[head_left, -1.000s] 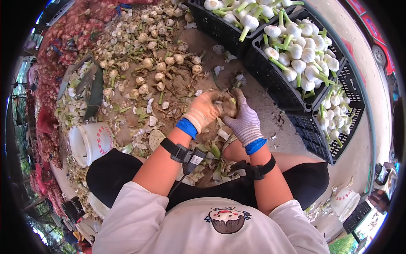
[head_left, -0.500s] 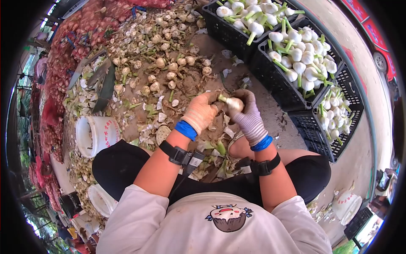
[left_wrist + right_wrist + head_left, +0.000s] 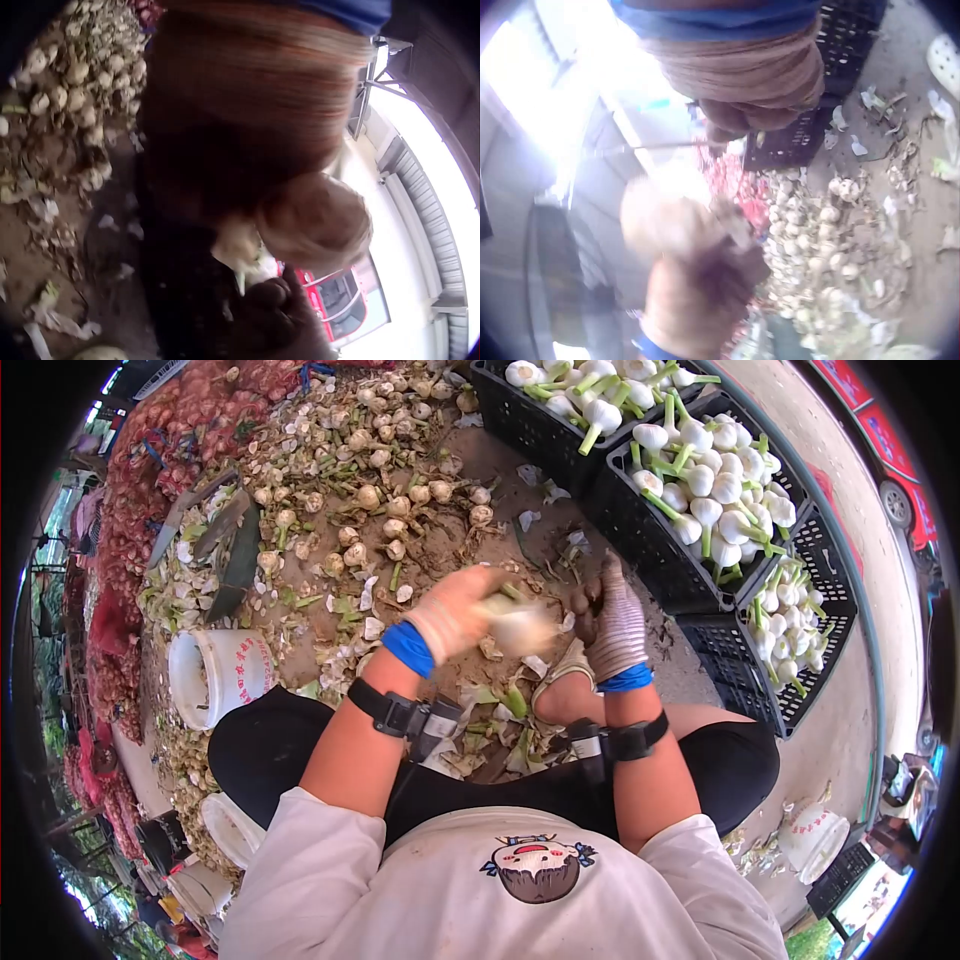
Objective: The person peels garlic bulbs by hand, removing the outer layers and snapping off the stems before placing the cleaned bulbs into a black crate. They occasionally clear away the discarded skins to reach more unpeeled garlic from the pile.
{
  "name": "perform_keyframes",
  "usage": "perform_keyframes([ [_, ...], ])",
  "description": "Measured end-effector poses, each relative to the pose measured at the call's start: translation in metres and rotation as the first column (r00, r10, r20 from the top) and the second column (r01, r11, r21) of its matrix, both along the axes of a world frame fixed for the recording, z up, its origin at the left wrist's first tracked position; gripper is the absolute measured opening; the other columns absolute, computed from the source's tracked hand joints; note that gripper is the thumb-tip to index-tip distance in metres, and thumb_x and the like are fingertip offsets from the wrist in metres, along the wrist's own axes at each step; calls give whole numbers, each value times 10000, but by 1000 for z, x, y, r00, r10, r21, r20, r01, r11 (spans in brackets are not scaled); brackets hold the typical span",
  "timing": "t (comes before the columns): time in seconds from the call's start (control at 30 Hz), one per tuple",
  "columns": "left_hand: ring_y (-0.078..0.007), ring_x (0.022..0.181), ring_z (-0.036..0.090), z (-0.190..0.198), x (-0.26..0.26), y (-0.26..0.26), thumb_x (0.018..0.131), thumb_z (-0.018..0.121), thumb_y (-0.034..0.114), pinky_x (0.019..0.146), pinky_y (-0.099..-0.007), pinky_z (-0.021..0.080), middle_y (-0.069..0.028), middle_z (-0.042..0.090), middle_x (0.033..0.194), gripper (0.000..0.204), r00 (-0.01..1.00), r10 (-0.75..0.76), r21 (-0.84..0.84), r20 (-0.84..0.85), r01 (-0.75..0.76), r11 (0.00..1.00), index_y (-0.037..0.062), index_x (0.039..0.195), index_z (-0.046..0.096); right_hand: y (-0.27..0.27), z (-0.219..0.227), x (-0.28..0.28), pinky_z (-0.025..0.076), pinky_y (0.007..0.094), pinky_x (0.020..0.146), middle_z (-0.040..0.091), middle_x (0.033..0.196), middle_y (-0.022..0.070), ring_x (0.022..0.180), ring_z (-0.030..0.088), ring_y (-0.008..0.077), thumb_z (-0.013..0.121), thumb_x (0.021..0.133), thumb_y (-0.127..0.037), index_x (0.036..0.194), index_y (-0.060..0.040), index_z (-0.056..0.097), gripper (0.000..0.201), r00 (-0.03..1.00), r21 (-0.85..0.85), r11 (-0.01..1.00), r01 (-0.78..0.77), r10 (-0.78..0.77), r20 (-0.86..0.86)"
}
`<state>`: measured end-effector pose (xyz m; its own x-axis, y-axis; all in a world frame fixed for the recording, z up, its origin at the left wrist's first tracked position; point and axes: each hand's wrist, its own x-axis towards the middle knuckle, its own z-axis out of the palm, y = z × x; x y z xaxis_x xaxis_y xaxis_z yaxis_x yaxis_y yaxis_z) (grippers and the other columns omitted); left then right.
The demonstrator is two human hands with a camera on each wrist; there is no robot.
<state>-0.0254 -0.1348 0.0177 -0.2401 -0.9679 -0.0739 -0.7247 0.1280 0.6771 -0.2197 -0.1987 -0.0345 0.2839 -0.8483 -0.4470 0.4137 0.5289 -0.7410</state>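
My left hand, in an orange-tinted striped glove, holds a white garlic bulb with a green stem. The bulb is motion-blurred, its stem end at my fingers. In the right wrist view the left hand and the bulb also look smeared. My right hand, in a pale striped glove with dirty fingertips, is apart from the bulb to the right. Its fingers are loosely bent with the thumb side up, and nothing shows in them. The left wrist view shows its dark fingertips below the left glove.
Black crates of cleaned garlic stand at the right. Uncleaned bulbs and loose skins cover the ground ahead. A white bucket is by the left knee, with red net sacks farther left.
Both hands were together around the bulb, its brown outer layers giving way to a whiter surface. Now they are apart; the left hand has moved left with the bulb, the right hand slightly right.
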Motion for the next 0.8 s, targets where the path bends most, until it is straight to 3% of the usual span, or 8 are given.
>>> perform_keyframes([
  [0.07, -206, 830, 596, 22, 2, 4, 818, 550, 137, 759, -314, 473, -166, 638, 901, 278, 713, 466, 471, -524, -213, 856, -52, 1019, 586, 5, 41, 5, 446, 266, 577, 568, 667, 36, 639, 537, 88, 456, 902, -496, 1049, -67, 586, 472, 882, -35, 961, -276, 239, -406],
  [0.27, -135, 718, 579, 17, -3, -10, 833, 531, 93, 622, -255, 488, -81, 629, 869, 292, 676, 571, 449, -466, -375, 811, -25, 1100, 552, 16, 24, 22, 489, 388, 793, 526, 1126, 119, 900, 575, 255, 489, 826, -605, 1306, -75, 349, 729, 870, -23, 944, -328, 311, 383],
  [0.33, -123, 705, 572, 9, -6, -8, 839, 528, 88, 597, -247, 491, -70, 627, 863, 306, 503, 682, 611, -530, -331, 719, -15, 1126, 543, 22, 31, 24, 496, 345, 749, 541, 1073, 106, 880, 574, 210, 544, 835, -464, 1289, -59, 370, 632, 917, -76, 962, -262, 273, 292],
  [0.4, -114, 702, 565, -7, -7, -5, 849, 517, 72, 565, -237, 493, -56, 622, 854, 343, 748, 431, 220, -505, -371, 902, 20, 1188, 521, 20, 34, 20, 502, 301, 706, 556, 1020, 94, 860, 573, 164, 599, 844, -323, 1271, -43, 391, 551, 953, -147, 967, -206, 233, 196],
  [0.43, -117, 728, 568, 0, -8, -11, 851, 515, 67, 611, -246, 496, -65, 618, 886, 375, 480, 700, 572, -528, -408, 712, 46, 1225, 509, 17, 32, 17, 497, 283, 686, 552, 992, 88, 833, 568, 156, 610, 824, -238, 1275, -39, 383, 543, 951, -160, 947, -280, 296, 87],
  [0.57, -225, 842, 603, -39, 27, -20, 794, 623, 102, 789, -325, 483, -140, 629, 991, 488, 358, 808, 371, -468, -750, 547, 67, 1259, 482, 21, 41, 14, 467, 239, 647, 553, 959, 65, 776, 553, 135, 626, 786, -117, 1251, -23, 410, 521, 927, -159, 918, -363, 373, 40],
  [0.67, -315, 909, 609, -26, 20, -15, 758, 665, 163, 810, -371, 480, -184, 631, 968, 549, 795, 580, -520, 179, -424, 742, 110, 1268, 468, 22, 40, 15, 460, 242, 688, 555, 1005, 65, 808, 555, 131, 623, 773, -79, 1222, -21, 449, 485, 923, -171, 909, -380, 362, -128],
  [0.8, -360, 853, 604, 24, -18, -2, 728, 667, 255, 743, -410, 485, -195, 623, 936, 530, 925, 360, -50, 119, -356, 933, 29, 1175, 496, 20, 17, 18, 467, 258, 789, 556, 1061, 66, 888, 557, 131, 645, 752, -61, 1203, -22, 467, 486, 838, -359, 817, -450, 248, -487],
])
